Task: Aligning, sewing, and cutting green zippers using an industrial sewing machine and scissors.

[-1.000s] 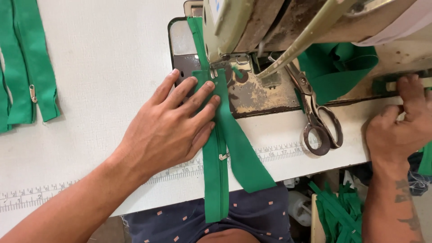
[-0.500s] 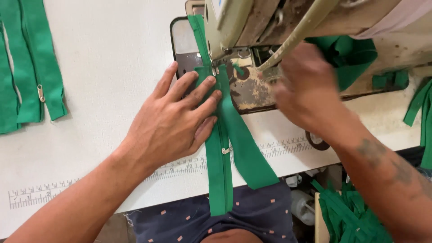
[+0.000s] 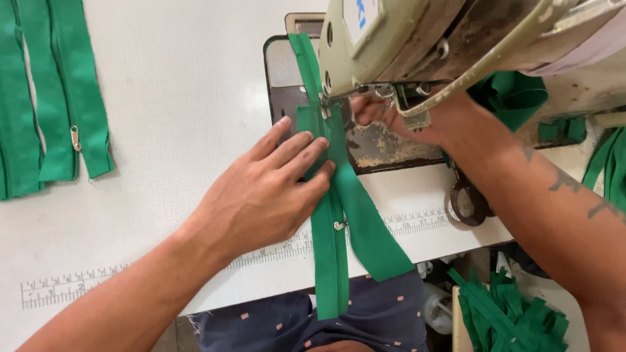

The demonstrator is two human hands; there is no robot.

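Finished green zipper strips (image 3: 55, 98) lie far left; the left hand (image 3: 261, 195), fingers spread flat, presses the green zipper tape (image 3: 332, 215) on the table; its upper end sits under the sewing machine (image 3: 417, 45), most apparently unsewn; the right hand (image 3: 404, 117) pinches fabric beside the needle.

Counts:
- Hands: two. Left hand (image 3: 261, 195) flat on fabric; right hand (image 3: 404, 117) under machine head.
- Sewing machine (image 3: 417, 39): one.
- Green zipper (image 3: 331, 215) under needle: one, with one metal pull (image 3: 339, 225).
- Green fabric strip (image 3: 372, 228) beside zipper: one.
- Finished green zipper pieces (image 3: 59, 98) at far left of table: several; exact number unclear, cut by frame edge. One pull visible there.
- Scissors (image 3: 468, 202): one pair, partly hidden by right arm.
- Printed ruler (image 3: 65, 287) along table edge: one.
- Pile of green scraps (image 3: 508, 313) below table: one heap, pieces uncountable.
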